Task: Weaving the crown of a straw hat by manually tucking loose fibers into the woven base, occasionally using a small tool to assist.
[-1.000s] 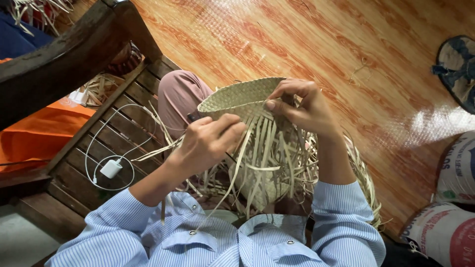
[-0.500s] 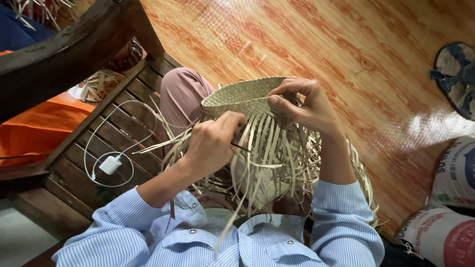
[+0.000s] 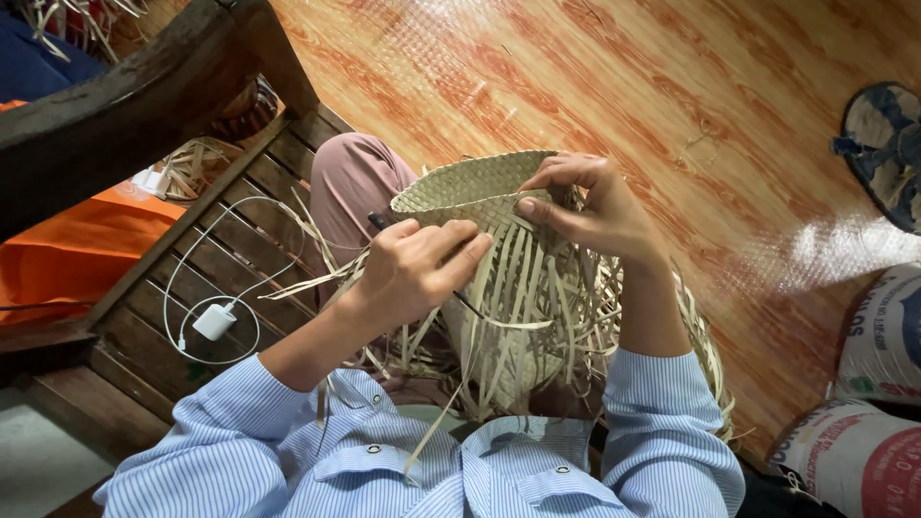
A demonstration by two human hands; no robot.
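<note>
A glossy floor of reddish wood-grain planks (image 3: 595, 86) runs under everything here, and over it, in the person's lap, sits the half-woven basket of pale flat straw strips (image 3: 470, 187), its finished band turned up and its unwoven ends hanging in a loose fringe toward the blue-striped shirt (image 3: 384, 470). The right hand (image 3: 585, 206) pinches the woven rim between thumb and fingers, steadying it; the left hand (image 3: 417, 269) is curled shut around a thin dark tool (image 3: 379, 222), its tip poking out near the rim, with a strip or two apparently caught under the fingers. It looks to me like the weaving step, working a loose strip into the edge, so the next move would call for a firm hold on the rim while one strand is picked from the fringe and threaded through. Which strand is being worked I cannot tell; the left fingers hide the join. Beside the knee lies a dark slatted wooden bench (image 3: 144, 326) with a white charger and coiled cable (image 3: 213, 320). A blue sandal (image 3: 887, 144) and printed sacks (image 3: 878, 384) are cut off at the right edge.
</note>
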